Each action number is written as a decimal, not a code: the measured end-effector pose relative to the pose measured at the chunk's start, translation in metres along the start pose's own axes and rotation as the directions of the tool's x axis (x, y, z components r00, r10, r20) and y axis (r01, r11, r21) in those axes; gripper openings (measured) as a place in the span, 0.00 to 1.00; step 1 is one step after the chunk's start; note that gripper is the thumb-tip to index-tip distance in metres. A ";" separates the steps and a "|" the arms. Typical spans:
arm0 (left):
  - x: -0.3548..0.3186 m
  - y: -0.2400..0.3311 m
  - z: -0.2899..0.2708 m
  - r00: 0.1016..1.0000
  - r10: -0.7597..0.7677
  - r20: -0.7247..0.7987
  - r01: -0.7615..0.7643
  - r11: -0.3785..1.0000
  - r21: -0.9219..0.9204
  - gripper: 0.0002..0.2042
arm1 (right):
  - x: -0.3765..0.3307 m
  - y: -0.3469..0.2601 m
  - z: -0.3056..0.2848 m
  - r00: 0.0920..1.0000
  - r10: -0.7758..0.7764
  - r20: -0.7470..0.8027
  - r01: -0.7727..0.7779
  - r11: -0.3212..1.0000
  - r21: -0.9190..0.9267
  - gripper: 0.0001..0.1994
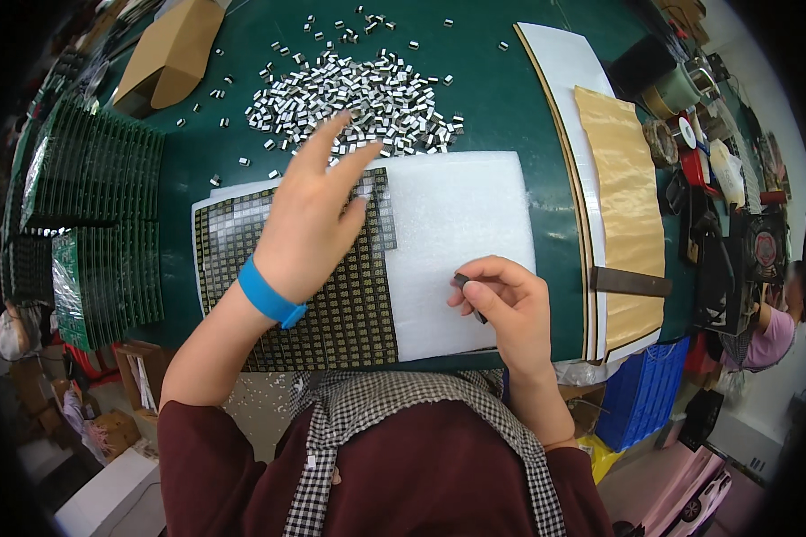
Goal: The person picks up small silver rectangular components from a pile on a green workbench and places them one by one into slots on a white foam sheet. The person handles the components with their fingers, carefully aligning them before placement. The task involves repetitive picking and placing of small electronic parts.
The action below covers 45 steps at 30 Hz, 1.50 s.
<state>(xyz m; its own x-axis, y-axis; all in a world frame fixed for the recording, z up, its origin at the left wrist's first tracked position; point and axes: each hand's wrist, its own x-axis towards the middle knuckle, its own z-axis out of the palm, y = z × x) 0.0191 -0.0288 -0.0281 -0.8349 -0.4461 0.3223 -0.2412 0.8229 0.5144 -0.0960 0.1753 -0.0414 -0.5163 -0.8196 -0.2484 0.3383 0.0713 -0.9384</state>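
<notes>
My left hand (304, 224), with a blue wristband, reaches over a dark sheet (336, 313) printed with a grid of small yellowish marks. Its fingers are spread, and the fingertips are at the near edge of a heap of small black-and-white block-shaped parts (349, 94). Nothing shows between those fingers. In my right hand (515, 309) a short dark stick-like tool (463, 280) is pinched between thumb and fingers; its exact kind cannot be made out. That hand hovers above the white foam sheet (461, 197), which lies partly under the dark sheet.
Green circuit boards (107, 277) stand in stacked rows at the left. A cardboard box (172, 54) lies at the back left. On the right are white boards (564, 72), a tan wrapped panel (622, 206) and a dark bar (631, 282). A blue crate (640, 394) sits lower right.
</notes>
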 end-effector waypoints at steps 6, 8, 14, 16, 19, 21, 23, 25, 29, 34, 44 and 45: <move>-0.024 0.040 0.017 0.887 0.100 0.450 -0.291 0.878 0.380 0.14 | 0.001 0.010 -0.003 0.999 0.013 -0.052 -0.011 0.999 0.038 0.11; -0.041 0.044 0.044 0.915 0.198 0.352 -0.391 0.651 0.650 0.15 | 0.003 0.006 0.003 0.998 0.020 -0.058 -0.017 0.999 0.049 0.12; -0.035 0.042 0.033 0.920 0.263 0.292 -0.384 0.760 0.525 0.15 | 0.002 0.006 -0.006 0.987 0.161 0.018 -0.157 0.922 0.354 0.11; -0.014 0.035 0.010 0.963 0.028 0.268 -0.056 0.994 0.094 0.13 | 0.002 0.005 -0.006 0.992 0.123 -0.001 -0.117 0.943 0.312 0.10; -0.007 0.028 -0.004 0.807 -0.226 0.546 0.556 0.603 -0.572 0.10 | -0.002 0.001 0.005 0.985 -0.145 -0.092 0.140 0.988 -0.061 0.10; -0.011 0.025 -0.003 0.687 -0.195 0.700 0.727 0.178 -0.664 0.08 | -0.006 -0.003 0.011 0.921 -0.384 -0.060 0.332 0.858 -0.392 0.11; -0.023 0.022 0.005 0.644 -0.148 0.750 0.756 -0.029 -0.654 0.06 | -0.008 -0.006 0.013 0.821 -0.567 0.065 0.468 0.604 -0.645 0.11; -0.023 0.025 0.006 0.635 -0.142 0.760 0.760 -0.065 -0.647 0.05 | -0.006 -0.004 0.014 0.806 -0.588 0.067 0.476 0.578 -0.663 0.12; -0.023 0.025 0.007 0.638 -0.146 0.756 0.753 -0.090 -0.652 0.06 | -0.006 -0.004 0.015 0.818 -0.569 0.080 0.472 0.586 -0.659 0.12; -0.024 0.026 0.008 0.635 -0.135 0.760 0.756 -0.093 -0.648 0.06 | -0.006 -0.002 0.016 0.810 -0.580 0.087 0.493 0.592 -0.638 0.12; -0.022 0.039 0.002 0.721 -0.203 0.663 0.692 0.253 -0.676 0.07 | -0.006 0.002 0.017 0.786 -0.605 0.130 0.493 0.486 -0.722 0.12; -0.022 0.043 0.000 0.757 -0.211 0.618 0.648 0.357 -0.673 0.08 | -0.007 0.003 0.019 0.777 -0.615 0.135 0.485 0.446 -0.752 0.11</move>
<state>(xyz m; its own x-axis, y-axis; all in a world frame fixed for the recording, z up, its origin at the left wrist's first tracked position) 0.0267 0.0165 -0.0131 -0.8870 -0.2945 -0.3556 -0.2946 -0.2320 0.9270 -0.0766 0.1708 -0.0375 -0.5025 -0.7573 0.4171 -0.6913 0.0623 -0.7199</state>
